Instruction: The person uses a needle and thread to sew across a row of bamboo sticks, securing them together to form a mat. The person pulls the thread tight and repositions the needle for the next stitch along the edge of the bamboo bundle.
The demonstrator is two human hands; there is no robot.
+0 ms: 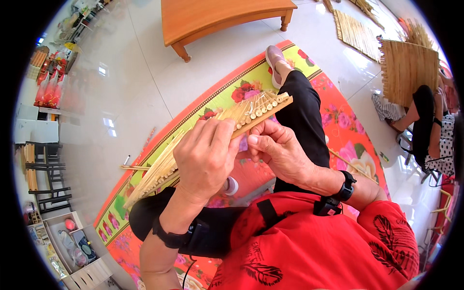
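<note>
The reed piece [258,103] is raised in front of the body, above the lap, its long axis slanting from the lower left up to the far right. Along the near side of its right part runs a flat strip [266,116], with round cut reed ends lined up just above it and white thread [251,107] looped among them. The left hand [204,152] is the nearer one, clamped around the middle with its fingers over the top. The right hand [282,151] sits just below the strip, to the right of the left hand and short of the piece's right tip; its fingers curl in near the thumb, but I cannot tell whether they pinch anything. Beneath are the dark trousers [303,113] and a floral mat [340,121], with a thin stick [355,166] by the right forearm. Beyond the mat stands a low table [227,19]; at the far right a seated person is behind an upright reed panel [408,72].
</note>
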